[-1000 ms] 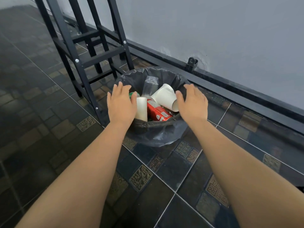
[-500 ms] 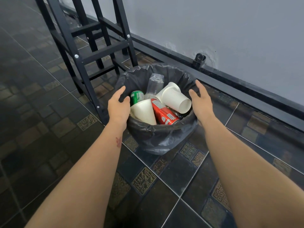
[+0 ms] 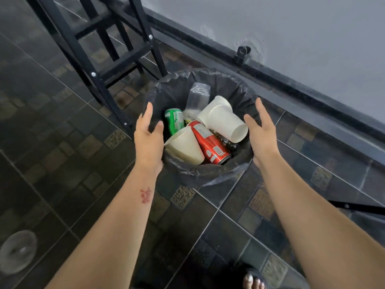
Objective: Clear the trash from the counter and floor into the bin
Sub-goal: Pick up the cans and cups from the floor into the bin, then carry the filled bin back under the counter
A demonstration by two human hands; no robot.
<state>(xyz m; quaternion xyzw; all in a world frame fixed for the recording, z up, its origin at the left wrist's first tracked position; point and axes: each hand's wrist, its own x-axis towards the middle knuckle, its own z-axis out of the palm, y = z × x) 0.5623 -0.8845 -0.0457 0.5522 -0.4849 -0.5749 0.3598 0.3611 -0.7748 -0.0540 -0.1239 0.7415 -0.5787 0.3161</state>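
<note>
A bin lined with a black bag (image 3: 235, 94) stands on the tiled floor near the wall. Inside it lie a red can (image 3: 210, 142), a green can (image 3: 174, 119), two white paper cups (image 3: 225, 119) (image 3: 183, 147) and a clear plastic cup (image 3: 198, 97). My left hand (image 3: 148, 134) hovers at the bin's left rim, fingers apart, holding nothing. At the right rim my right hand (image 3: 262, 130) is likewise spread and empty. Whether either hand touches the bag I cannot tell.
A black metal stool frame (image 3: 93, 65) stands just left of and behind the bin. A clear plastic lid or cup (image 3: 17, 251) lies on the floor at lower left. A sandalled foot (image 3: 253, 280) shows at the bottom edge. The grey wall with dark skirting runs behind.
Both hands have moved apart from above the trash to the bin's two sides and turned palms inward. The view has shifted closer over the bin.
</note>
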